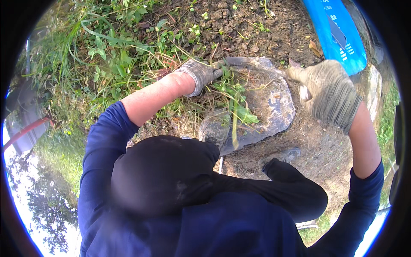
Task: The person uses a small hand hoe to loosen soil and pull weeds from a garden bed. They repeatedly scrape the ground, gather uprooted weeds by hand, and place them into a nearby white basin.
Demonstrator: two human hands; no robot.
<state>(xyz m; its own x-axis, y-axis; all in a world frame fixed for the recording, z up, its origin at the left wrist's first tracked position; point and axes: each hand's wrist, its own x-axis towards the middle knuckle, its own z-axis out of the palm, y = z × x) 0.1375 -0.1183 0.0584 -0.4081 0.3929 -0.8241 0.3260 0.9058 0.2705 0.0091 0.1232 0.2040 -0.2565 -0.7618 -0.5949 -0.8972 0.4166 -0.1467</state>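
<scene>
My left hand (pixel 199 76), in a grey knit glove, is closed on a bunch of green weeds (pixel 233 92). Their leaves and stems hang over a flat grey stone (pixel 274 105). On the stone's other side my right hand (pixel 332 94), gloved the same way and smeared by motion, is curled closed. A small pale, rounded piece (pixel 305 93) shows at its fingers; what it belongs to is hidden. Along the stone's far edge runs a dark narrow strip (pixel 242 61), and I cannot tell whether it is a blade or part of the stone.
Beyond the stone lies loose brown soil (pixel 222 25) with small seedlings. Dense grass and weeds (pixel 107 55) grow at the left. A bright blue printed bag (pixel 338 38) with a dark flat rectangle on it lies at the far right. My shoes (pixel 214 126) are beside the stone.
</scene>
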